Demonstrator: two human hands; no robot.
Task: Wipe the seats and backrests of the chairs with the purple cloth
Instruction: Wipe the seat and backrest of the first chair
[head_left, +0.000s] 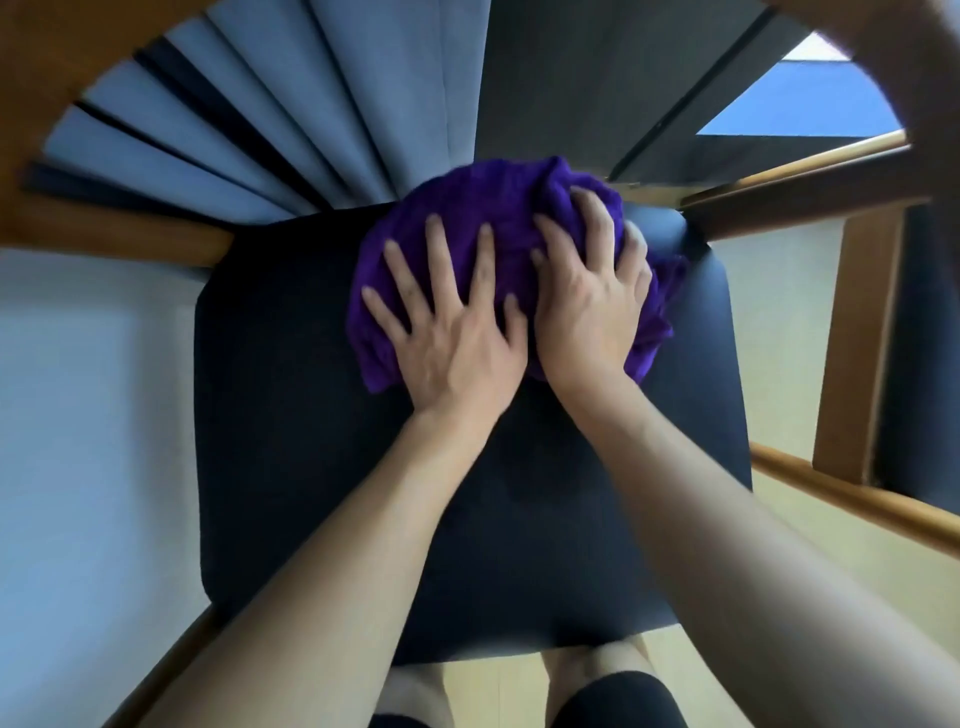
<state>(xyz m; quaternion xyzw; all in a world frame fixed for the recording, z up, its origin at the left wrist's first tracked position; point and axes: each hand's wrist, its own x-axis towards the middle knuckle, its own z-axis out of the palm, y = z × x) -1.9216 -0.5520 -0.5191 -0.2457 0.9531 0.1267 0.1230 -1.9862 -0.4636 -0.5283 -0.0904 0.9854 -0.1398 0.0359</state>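
Purple cloth (467, 208) sits bunched at the far edge of the seat (311, 467), right under both hands: left hand (452, 343) flat, fingers spread, pressing it down, right hand (587, 306) curled and gripping a fold, with bare seat stretching back toward the person.

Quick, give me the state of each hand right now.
Left hand: open, fingers spread flat, pressing the purple cloth onto the seat.
Right hand: closed, fingers curled into a bunch of the purple cloth.
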